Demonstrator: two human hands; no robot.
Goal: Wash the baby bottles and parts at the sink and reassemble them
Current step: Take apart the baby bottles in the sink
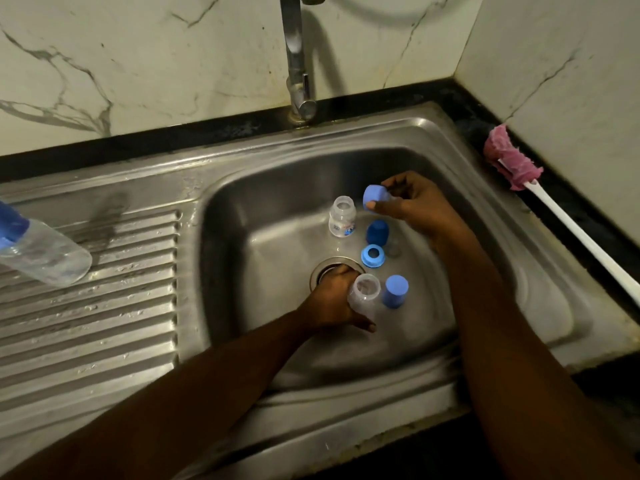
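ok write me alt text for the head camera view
A person's hands work in a stainless steel sink: the left hand grips a small clear plastic bottle by the drain, the right hand pinches a light blue plastic cap. A second clear bottle stands upright beside a dark blue cap and blue ring; a pink-headed brush lies on the black counter.

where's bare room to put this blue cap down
Steel basin floor left of the round drain is bare; so is the ribbed drainboard beside the large clear bottle. Crowded: right of the drain, around the small clear bottle, dark blue cap and blue ring.
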